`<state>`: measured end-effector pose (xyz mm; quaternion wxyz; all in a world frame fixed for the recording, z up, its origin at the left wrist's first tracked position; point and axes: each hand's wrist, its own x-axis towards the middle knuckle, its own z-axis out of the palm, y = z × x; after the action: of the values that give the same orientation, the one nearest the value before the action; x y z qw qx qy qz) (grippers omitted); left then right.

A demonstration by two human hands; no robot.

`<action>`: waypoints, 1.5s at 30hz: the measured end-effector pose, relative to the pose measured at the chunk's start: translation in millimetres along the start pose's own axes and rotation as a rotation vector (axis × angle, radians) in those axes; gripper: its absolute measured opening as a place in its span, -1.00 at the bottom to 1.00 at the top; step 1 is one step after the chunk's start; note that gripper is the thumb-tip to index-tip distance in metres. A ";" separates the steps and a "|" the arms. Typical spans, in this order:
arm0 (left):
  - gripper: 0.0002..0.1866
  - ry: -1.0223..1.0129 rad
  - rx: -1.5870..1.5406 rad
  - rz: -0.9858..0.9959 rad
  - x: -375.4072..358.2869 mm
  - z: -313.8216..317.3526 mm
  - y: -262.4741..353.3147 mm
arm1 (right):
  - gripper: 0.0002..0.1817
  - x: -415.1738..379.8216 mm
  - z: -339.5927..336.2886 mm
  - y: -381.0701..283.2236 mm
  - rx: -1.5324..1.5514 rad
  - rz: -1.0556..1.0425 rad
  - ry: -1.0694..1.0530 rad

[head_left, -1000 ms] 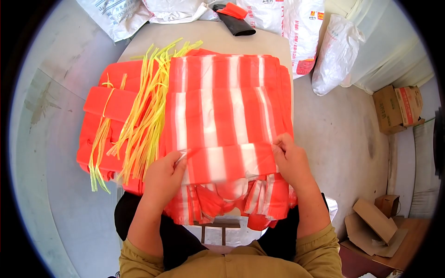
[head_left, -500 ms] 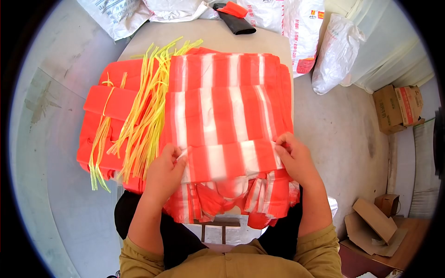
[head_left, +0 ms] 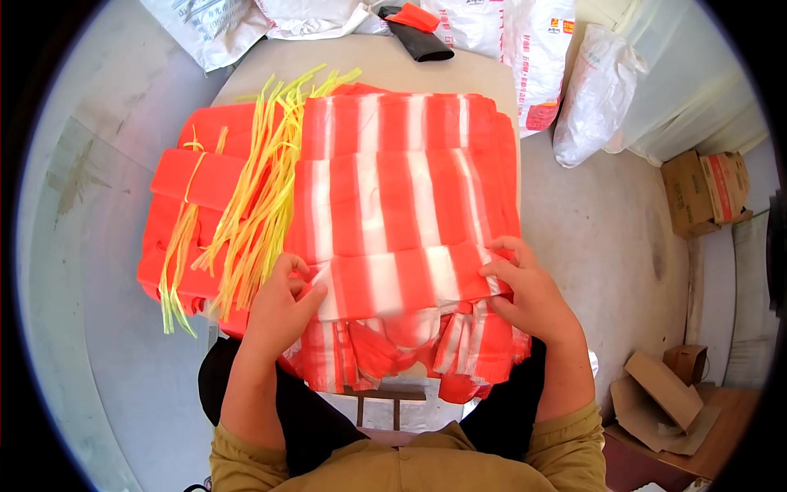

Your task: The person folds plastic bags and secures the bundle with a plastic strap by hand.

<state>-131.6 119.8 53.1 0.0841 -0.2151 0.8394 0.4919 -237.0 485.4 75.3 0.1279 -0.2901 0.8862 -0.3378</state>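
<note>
A stack of red-and-white striped plastic bags (head_left: 385, 197) lies in front of me, with a folded band across the near part of the top one. Crumpled ends (head_left: 410, 344) hang over the near edge. My left hand (head_left: 287, 303) rests at the left end of the folded band, thumb on the plastic and set apart from the bent fingers. At the band's right end is my right hand (head_left: 529, 287), its thumb and fingers spread over the edge. Left of the stack, yellow plastic strips (head_left: 262, 189) lie across tied red bundles (head_left: 201, 180).
The stack sits on a beige table (head_left: 328, 61). White printed sacks (head_left: 537, 66) and a black roll (head_left: 422, 41) with a red piece line its far side. Cardboard boxes (head_left: 705, 193) stand at the right, and an opened carton (head_left: 660, 402) lies lower right.
Both hands have loosened from a pinch on the ends of the folded band; their thumbs and fingers have come apart. The stack stays nearly in place.
</note>
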 end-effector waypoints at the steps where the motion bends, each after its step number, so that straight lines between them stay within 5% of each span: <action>1: -0.65 -0.014 0.022 0.036 -3.2 -2.9 -2.5 | -0.63 0.0 -0.3 -0.6 -0.007 -0.003 0.005; 8: -0.49 -0.102 0.124 0.098 -29.8 -12.5 5.4 | -0.59 -4.9 6.3 4.2 -0.115 -0.090 0.105; 11: -0.50 0.014 0.164 0.428 -28.1 -5.5 -10.3 | -0.57 -6.4 10.5 5.7 -0.153 -0.095 0.130; 14: -0.47 0.092 0.277 0.500 -31.5 2.2 -4.4 | -0.55 -6.5 11.8 4.9 -0.161 -0.088 0.143; 23: -0.49 0.320 0.479 0.589 -31.9 18.4 -9.1 | -0.49 -2.3 12.4 4.1 -0.210 -0.152 0.184; 37: -0.52 0.305 0.351 0.650 -30.9 -4.2 -8.0 | -0.60 0.5 -6.9 6.2 -0.223 -0.237 0.212; 41: -0.72 0.215 0.051 0.743 -23.1 -12.2 -9.5 | -0.79 0.3 -10.8 25.7 0.316 -0.129 0.149; 43: -0.83 0.023 -0.340 0.449 -27.8 -10.8 -2.6 | -0.90 -0.8 -9.8 24.4 0.696 0.050 0.125; 45: -0.93 -0.035 -0.525 0.259 -25.1 -7.7 -5.1 | -0.95 7.2 -7.9 18.1 0.697 0.299 0.163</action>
<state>-106.4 118.0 61.8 -0.0236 -0.1119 0.7025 0.7024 -253.9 496.1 68.8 0.1957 -0.0692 0.7581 -0.6182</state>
